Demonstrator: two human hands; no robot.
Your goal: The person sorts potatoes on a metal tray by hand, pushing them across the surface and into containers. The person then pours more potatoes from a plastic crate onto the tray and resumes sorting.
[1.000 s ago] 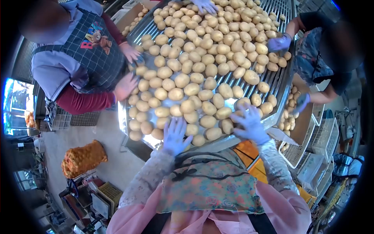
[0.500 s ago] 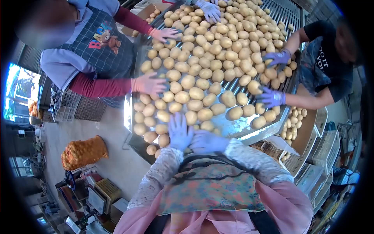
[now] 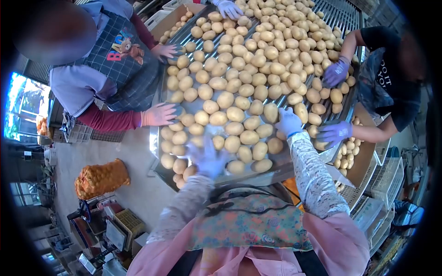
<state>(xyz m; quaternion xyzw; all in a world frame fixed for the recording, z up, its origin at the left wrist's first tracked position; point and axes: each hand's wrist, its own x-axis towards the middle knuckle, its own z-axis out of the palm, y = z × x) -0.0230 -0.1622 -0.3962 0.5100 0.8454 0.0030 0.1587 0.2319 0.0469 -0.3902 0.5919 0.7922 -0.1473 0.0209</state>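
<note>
Many potatoes [image 3: 235,128] lie spread over a metal sorting table [image 3: 287,166] in front of me. My left hand [image 3: 207,158], in a lilac glove, is over the potatoes at the near left edge, fingers spread and blurred by motion. Farther right, my right hand [image 3: 288,122], gloved alike, reaches among the potatoes with its fingers stretched forward. It is beside an oblong potato [image 3: 270,112] on its left and another potato [image 3: 301,113] on its right. No potato is visibly gripped in either hand.
A co-worker's bluish-fingered hands [image 3: 159,114] rest at the left edge. Another co-worker's purple gloves [image 3: 334,133] work at the right; a third person's glove [image 3: 229,8] is at the far end. A netted sack [image 3: 102,178] stands on the floor; crates [image 3: 386,177] stand at right.
My right hand has moved forward and right from beside my left hand. My left hand has spread its fingers. Potatoes have shifted at the near edge, and the left co-worker's hands have drawn back.
</note>
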